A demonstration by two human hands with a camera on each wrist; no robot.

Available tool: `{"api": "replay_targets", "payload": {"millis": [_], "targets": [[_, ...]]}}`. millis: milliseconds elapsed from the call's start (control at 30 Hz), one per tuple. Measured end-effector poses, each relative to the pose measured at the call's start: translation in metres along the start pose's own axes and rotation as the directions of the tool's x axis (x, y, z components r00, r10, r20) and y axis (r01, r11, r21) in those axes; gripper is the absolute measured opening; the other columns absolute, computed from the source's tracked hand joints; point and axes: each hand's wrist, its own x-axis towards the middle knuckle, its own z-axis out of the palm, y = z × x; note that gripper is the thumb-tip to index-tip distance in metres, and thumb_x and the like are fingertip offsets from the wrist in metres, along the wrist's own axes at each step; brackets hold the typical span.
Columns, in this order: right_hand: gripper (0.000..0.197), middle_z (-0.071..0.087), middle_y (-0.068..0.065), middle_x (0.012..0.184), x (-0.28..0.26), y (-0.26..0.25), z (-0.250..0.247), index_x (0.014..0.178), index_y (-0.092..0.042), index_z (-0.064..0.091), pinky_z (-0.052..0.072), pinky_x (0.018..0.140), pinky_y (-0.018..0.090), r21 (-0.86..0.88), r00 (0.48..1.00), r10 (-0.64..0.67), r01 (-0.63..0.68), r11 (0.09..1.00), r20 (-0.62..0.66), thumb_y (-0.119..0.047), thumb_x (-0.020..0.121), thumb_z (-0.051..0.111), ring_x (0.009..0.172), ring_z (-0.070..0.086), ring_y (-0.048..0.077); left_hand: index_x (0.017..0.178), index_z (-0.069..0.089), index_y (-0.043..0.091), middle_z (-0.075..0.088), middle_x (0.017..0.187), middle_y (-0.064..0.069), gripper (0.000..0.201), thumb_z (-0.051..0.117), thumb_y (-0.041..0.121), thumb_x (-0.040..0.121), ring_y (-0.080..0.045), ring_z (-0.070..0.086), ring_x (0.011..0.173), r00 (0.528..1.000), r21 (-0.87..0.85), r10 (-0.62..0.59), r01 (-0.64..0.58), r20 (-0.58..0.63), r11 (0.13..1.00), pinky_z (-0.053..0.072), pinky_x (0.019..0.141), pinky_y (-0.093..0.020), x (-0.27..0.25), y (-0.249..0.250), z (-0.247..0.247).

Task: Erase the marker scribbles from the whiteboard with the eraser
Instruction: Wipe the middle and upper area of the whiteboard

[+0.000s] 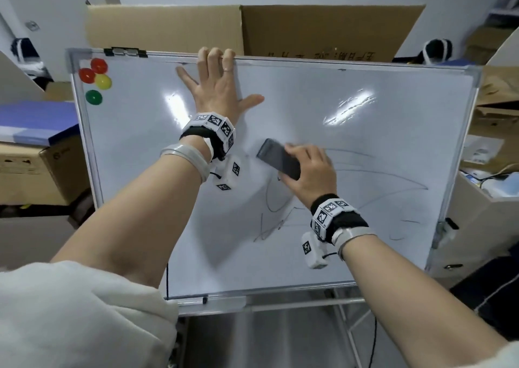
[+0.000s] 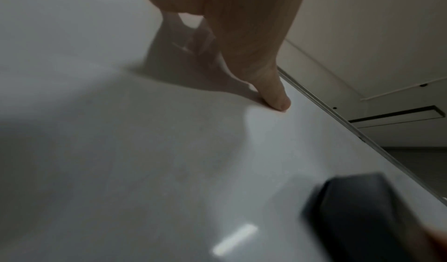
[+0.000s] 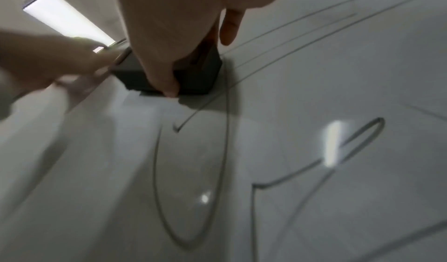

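Note:
A whiteboard [image 1: 365, 148] on a stand tilts toward me, with thin dark marker scribbles [image 1: 373, 182] across its lower right half. My right hand [image 1: 309, 171] grips a dark grey eraser [image 1: 278, 158] and presses it flat on the board at the middle, over the left ends of the lines. In the right wrist view the eraser [image 3: 193, 75] sits under my thumb with scribbles [image 3: 193, 170] looping below it. My left hand [image 1: 216, 84] lies flat on the upper board, fingertips hooked over the top edge. The left wrist view shows my thumb [image 2: 273, 92] touching the surface and the eraser [image 2: 362, 218] nearby.
Several round magnets [image 1: 95, 80], red, yellow and green, stick in the board's top left corner. A large cardboard sheet [image 1: 252, 30] stands behind the board. Cardboard boxes [image 1: 42, 168] and a blue folder sit to the left, shelves with clutter [image 1: 488, 154] to the right.

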Motion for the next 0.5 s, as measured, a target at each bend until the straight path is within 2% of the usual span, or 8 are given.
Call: {"api": "replay_targets", "payload": {"millis": [67,133,167,200,233,333,433,500], "targets": [[0.052,0.058,0.007,0.109,0.009,0.013,-0.013,0.118,-0.022,0.056,0.048,0.080,0.039,0.071,0.952,0.275,-0.267,0.961,-0.134,-0.041,0.074,0.076,0.100,0.052,0.029,0.143,0.025,0.024,0.027,0.148,-0.004,0.104,0.051,0.086,0.064,-0.029,0.016,0.146,1.000,-0.009,-0.001,0.001,-0.007,1.000,0.006,0.107,-0.074,-0.003,0.004,-0.001],[0.053,0.056,0.010,0.113,0.013,0.020,-0.021,0.115,-0.017,0.049,0.051,0.078,0.043,0.199,0.820,0.537,-0.502,0.842,-0.201,-0.043,0.076,0.074,0.103,0.053,0.031,0.143,0.026,0.024,0.027,0.148,-0.004,0.103,0.052,0.085,0.064,-0.028,0.016,0.146,1.000,-0.009,-0.004,0.004,-0.016,1.000,0.006,0.107,-0.074,-0.005,0.005,-0.003],[0.054,0.055,0.011,0.113,0.012,0.019,-0.022,0.114,-0.015,0.048,0.052,0.077,0.045,0.218,0.782,0.587,-0.548,0.808,-0.210,-0.044,0.077,0.074,0.102,0.053,0.032,0.144,0.025,0.024,0.027,0.149,-0.005,0.103,0.052,0.085,0.065,-0.028,0.015,0.146,1.000,-0.010,-0.005,0.005,-0.017,1.000,0.005,0.107,-0.074,-0.005,0.005,-0.002],[0.054,0.055,0.011,0.112,0.009,0.016,-0.020,0.112,-0.014,0.048,0.052,0.077,0.045,0.212,0.789,0.582,-0.545,0.811,-0.198,-0.043,0.076,0.075,0.101,0.054,0.032,0.144,0.025,0.024,0.026,0.149,-0.005,0.104,0.052,0.085,0.065,-0.028,0.015,0.146,1.000,-0.009,-0.006,0.006,-0.017,1.000,0.004,0.108,-0.074,-0.005,0.004,-0.001],[0.053,0.055,0.012,0.111,0.003,0.011,-0.015,0.111,-0.013,0.049,0.052,0.077,0.044,0.196,0.831,0.533,-0.503,0.842,-0.156,-0.042,0.076,0.077,0.101,0.053,0.032,0.145,0.024,0.024,0.026,0.150,-0.005,0.104,0.052,0.085,0.065,-0.028,0.014,0.147,1.000,-0.008,-0.009,0.009,-0.016,1.000,0.004,0.108,-0.074,-0.005,0.004,-0.001],[0.050,0.056,0.007,0.110,-0.020,-0.011,0.007,0.108,-0.017,0.054,0.047,0.082,0.038,0.135,0.969,0.242,-0.246,0.960,0.046,-0.040,0.071,0.078,0.103,0.050,0.027,0.146,0.023,0.024,0.024,0.151,-0.006,0.105,0.053,0.084,0.065,-0.029,0.013,0.147,1.000,-0.014,-0.021,0.021,0.000,1.000,0.005,0.107,-0.074,-0.004,-0.001,0.000],[0.049,0.056,0.003,0.109,-0.023,-0.016,0.012,0.107,-0.019,0.055,0.045,0.084,0.039,0.051,0.990,0.112,-0.117,0.992,0.085,-0.041,0.069,0.077,0.099,0.053,0.027,0.146,0.024,0.023,0.025,0.152,-0.006,0.107,0.053,0.085,0.064,-0.029,0.013,0.148,1.000,-0.013,-0.012,0.012,-0.012,1.000,0.005,0.107,-0.074,-0.004,-0.003,0.000],[0.051,0.057,0.006,0.106,-0.021,-0.005,0.005,0.108,-0.017,0.055,0.048,0.081,0.040,0.034,0.976,0.219,-0.219,0.975,0.012,-0.045,0.071,0.076,0.097,0.055,0.029,0.146,0.023,0.023,0.025,0.151,-0.006,0.109,0.053,0.086,0.063,-0.029,0.013,0.148,1.000,-0.007,-0.003,0.002,-0.009,1.000,0.006,0.107,-0.074,-0.005,0.000,0.001]]}}
